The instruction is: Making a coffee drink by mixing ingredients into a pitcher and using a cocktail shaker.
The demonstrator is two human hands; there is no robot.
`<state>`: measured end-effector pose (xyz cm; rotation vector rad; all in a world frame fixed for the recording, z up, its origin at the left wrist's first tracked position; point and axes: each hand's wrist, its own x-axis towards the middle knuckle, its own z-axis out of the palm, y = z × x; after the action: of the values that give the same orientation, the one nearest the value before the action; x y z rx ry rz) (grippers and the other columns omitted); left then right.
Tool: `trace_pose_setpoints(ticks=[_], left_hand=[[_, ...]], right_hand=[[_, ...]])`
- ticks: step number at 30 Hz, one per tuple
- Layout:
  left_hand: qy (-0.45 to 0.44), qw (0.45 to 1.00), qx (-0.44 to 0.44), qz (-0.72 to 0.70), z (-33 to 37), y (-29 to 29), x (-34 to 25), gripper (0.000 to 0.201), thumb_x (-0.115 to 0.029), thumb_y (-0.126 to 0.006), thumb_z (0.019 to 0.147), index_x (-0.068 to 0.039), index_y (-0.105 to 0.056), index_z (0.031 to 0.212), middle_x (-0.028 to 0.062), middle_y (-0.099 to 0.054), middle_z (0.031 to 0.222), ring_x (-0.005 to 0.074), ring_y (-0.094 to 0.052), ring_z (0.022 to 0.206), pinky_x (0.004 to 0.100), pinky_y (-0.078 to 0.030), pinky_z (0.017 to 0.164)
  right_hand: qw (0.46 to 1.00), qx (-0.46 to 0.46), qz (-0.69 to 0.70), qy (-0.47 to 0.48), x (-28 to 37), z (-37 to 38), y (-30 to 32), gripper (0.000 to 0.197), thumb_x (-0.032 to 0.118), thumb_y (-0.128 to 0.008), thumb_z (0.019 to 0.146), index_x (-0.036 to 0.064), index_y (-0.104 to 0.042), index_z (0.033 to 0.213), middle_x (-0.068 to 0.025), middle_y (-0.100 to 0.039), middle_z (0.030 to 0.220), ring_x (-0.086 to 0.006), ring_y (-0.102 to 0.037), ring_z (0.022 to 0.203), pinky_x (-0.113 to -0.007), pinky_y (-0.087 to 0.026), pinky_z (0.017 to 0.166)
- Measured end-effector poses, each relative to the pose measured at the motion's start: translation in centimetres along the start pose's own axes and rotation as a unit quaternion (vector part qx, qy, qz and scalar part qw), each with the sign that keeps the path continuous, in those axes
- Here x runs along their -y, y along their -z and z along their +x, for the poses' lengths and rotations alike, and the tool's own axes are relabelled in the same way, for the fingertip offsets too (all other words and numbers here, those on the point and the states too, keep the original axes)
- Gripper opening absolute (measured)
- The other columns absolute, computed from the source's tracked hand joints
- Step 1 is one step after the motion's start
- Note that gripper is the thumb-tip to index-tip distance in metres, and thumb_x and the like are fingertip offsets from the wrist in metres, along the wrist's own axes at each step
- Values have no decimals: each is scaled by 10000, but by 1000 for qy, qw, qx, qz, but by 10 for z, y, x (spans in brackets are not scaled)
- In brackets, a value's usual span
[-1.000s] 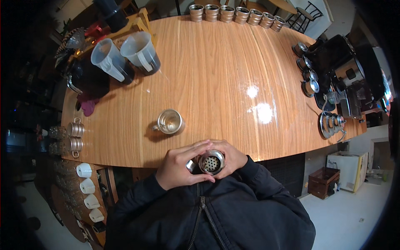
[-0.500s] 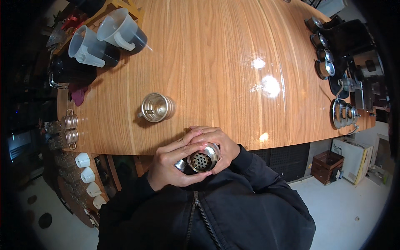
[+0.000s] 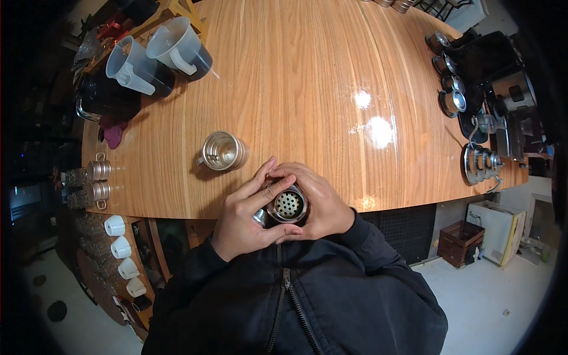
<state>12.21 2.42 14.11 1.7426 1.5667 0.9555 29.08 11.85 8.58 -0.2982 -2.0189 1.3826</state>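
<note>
A metal cocktail shaker (image 3: 288, 204) with a perforated strainer top stands at the table's near edge, close against my jacket. My left hand (image 3: 238, 220) curls round its left side, thumb and fingers at the strainer's rim. A small shiny metal piece (image 3: 260, 218) shows under the left palm; it may be the shaker's cap, but most of it is hidden. My right hand (image 3: 325, 204) wraps the shaker's right side, its fingertips meeting the left ones at the far side. Beyond the hands, to the left, stands a ribbed metal mug (image 3: 223, 151) with its handle leftward.
Two translucent measuring jugs (image 3: 179, 48) stand at the far left beside a purple cloth (image 3: 112, 133). Metal cups (image 3: 100, 190) line the left edge, white cups (image 3: 120, 248) below. On the right are small metal filters (image 3: 452, 102), a stacked metal set (image 3: 480, 165) and a black machine (image 3: 494, 65).
Both hands and the shaker have shifted slightly away from my body. The strainer top now tilts up toward the view, and the left fingers have spread a little. The mug stays put.
</note>
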Motion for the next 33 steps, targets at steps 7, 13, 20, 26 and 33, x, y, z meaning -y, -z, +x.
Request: trace_pose_setpoints(ticks=[7,13,20,26,33], left_hand=[[-6,998,-20,-56,-5,-4,12,641,-288,-885,681,-52,-668,1235,299,-529,1352,378,-590,1209,410,-502,989],[-52,998,-39,-27,-2,-3,14,603,-255,-894,665,23,-681,1157,298,-597,1255,360,-639,1141,395,-533,956],[-17,999,-38,-19,6,-2,3,547,-234,-888,674,15,-689,1119,291,-614,1224,358,-651,1120,386,-546,933],[-28,995,-14,-93,3,-4,9,581,-246,-892,681,-25,-676,1173,261,-569,1317,365,-619,1169,401,-526,962],[-16,995,-74,-66,-19,12,15,679,-295,-882,694,-12,-622,1254,239,-564,1352,262,-657,1048,311,-529,794]], right_hand=[[1000,-9,-19,0,-25,-6,-17,750,527,-823,605,48,-612,1143,-147,-652,1137,-371,-615,1124,-618,-342,1076],[999,22,44,-3,-35,-1,-13,726,437,-826,547,48,-628,1128,-152,-668,1076,-359,-639,1080,-624,-285,1109],[996,45,76,4,-37,3,-8,712,391,-837,528,47,-623,1113,-114,-665,1062,-343,-643,1066,-603,-274,1127],[988,-88,126,8,-41,-18,-29,803,429,-885,557,1,-593,1171,-176,-637,1134,-359,-621,1114,-481,-437,1036],[986,-141,83,10,-48,-25,-49,855,310,-917,534,-35,-541,1219,-211,-586,1207,-317,-603,1134,-402,-477,984]])
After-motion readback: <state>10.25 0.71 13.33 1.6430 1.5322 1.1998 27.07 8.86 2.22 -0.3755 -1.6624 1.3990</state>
